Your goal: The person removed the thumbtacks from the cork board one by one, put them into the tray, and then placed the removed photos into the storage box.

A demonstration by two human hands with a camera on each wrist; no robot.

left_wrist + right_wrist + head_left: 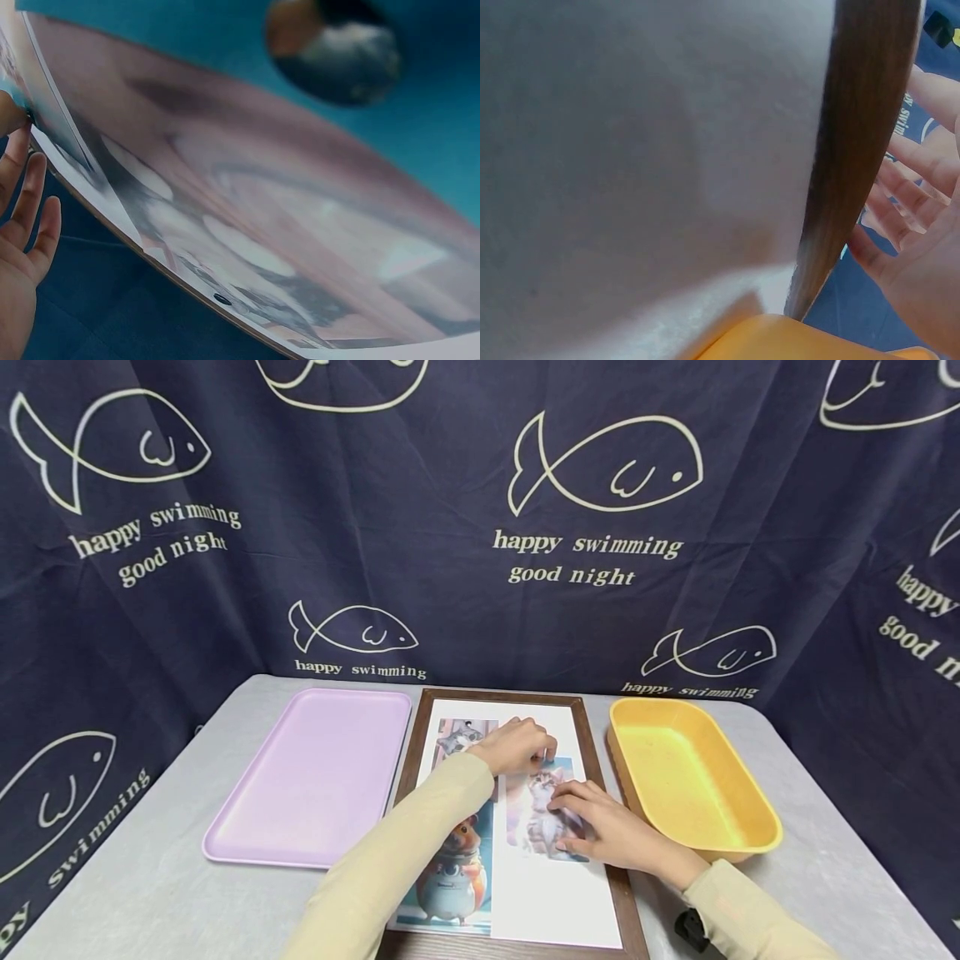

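A white board with a brown wooden frame [555, 906] lies on the table, bearing several pictures. My left hand [517, 746] is at the upper edge of a kitten picture [538, 814] on the board's right half. Its fingertips pinch a small black magnet [31, 118], seen in the left wrist view at that edge. Fingers spread, my right hand [611, 827] rests on the right side of the same picture. On the left half are a grey cat picture [450, 739], partly behind the left arm, and a hamster picture [450, 893] below it.
A flat lilac tray [330, 777] lies left of the board. To the right stands a deep yellow bin [693, 768], close to the frame. A dark blue curtain [480, 635] with fish drawings hangs behind the grey table [135, 860]. A small black object [690, 929] sits by the right sleeve.
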